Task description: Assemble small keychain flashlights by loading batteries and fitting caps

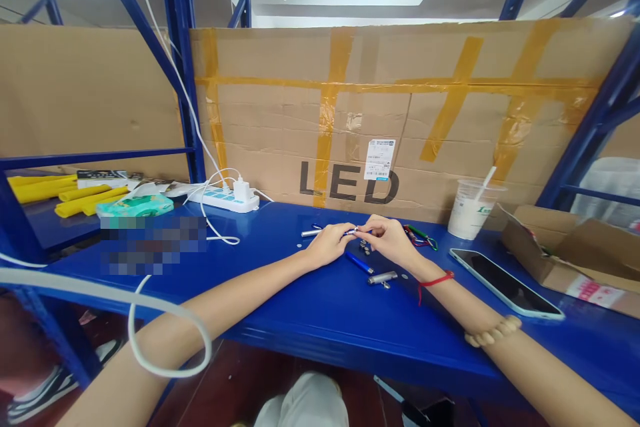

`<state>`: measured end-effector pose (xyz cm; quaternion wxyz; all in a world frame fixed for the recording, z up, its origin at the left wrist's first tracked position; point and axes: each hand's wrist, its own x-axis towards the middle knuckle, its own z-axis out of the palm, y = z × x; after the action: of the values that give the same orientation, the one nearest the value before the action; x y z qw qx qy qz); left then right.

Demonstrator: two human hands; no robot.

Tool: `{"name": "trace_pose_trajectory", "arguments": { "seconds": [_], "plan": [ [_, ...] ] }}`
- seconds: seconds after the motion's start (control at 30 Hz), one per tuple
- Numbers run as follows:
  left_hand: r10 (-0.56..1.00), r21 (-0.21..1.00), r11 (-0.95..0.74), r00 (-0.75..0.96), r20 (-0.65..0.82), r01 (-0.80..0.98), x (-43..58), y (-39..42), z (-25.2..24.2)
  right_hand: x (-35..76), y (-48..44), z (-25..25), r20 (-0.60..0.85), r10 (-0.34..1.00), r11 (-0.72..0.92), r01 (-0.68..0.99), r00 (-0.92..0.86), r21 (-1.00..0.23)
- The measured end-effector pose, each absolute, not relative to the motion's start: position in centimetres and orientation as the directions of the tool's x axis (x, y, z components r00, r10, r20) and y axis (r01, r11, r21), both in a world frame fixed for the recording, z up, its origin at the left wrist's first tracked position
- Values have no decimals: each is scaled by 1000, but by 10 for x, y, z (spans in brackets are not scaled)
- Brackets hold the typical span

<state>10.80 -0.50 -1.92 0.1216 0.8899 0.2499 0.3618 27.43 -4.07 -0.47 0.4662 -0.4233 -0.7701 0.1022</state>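
My left hand (329, 245) and my right hand (389, 239) meet over the blue table, fingertips pinched together. Between them is a small silver metal piece (351, 231), mostly covered by the fingers, so its kind is unclear. A slim blue cylinder (359, 263) lies just in front of the hands, with a short silver cylinder (383, 277) beside it. Some tiny metal parts (365, 248) sit under the right hand. Left of my left hand rests a thin silver rod (311, 233). Behind my right wrist are red and green carabiner-like clips (423, 238).
On the right are a phone (505, 282), a plastic cup with a straw (470, 210) and an open cardboard box (575, 260). A power strip (225, 199), a green packet (135, 208) and yellow tubes (90, 200) lie left. A white cable (170, 310) loops across my left forearm.
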Motion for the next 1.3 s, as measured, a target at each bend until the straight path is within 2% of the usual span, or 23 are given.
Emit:
{"name": "trace_pose_trajectory", "arguments": {
  "seconds": [0.17, 0.33, 0.5, 0.73, 0.9, 1.1, 1.3],
  "plan": [
    [548, 410, -835, 609, 573, 366, 108, -6, -19, 276, -42, -2, 584, 781, 599, 532, -222, -598],
    [557, 409, -829, 624, 549, 380, 109, -3, -20, 278, -44, 0, 543, 793, 589, 579, -278, -564],
    [569, 484, -811, 631, 527, 327, 110, 1, -22, 282, -41, -2, 576, 772, 602, 599, -268, -527],
    [563, 624, -752, 699, 440, 212, 111, -1, -16, 293, -44, 5, 492, 769, 631, 604, -408, -486],
    [569, 645, -723, 744, 350, 249, 110, -8, -10, 292, -52, 16, 481, 712, 673, 693, -511, -261],
    [583, 665, -700, 746, 322, 260, 110, -10, -8, 294, -50, 22, 444, 635, 727, 684, -633, -65],
    [580, 681, -685, 759, 296, 258, 112, -10, -6, 299, -44, 28, 422, 477, 756, 605, -771, 250]
  ]
}}
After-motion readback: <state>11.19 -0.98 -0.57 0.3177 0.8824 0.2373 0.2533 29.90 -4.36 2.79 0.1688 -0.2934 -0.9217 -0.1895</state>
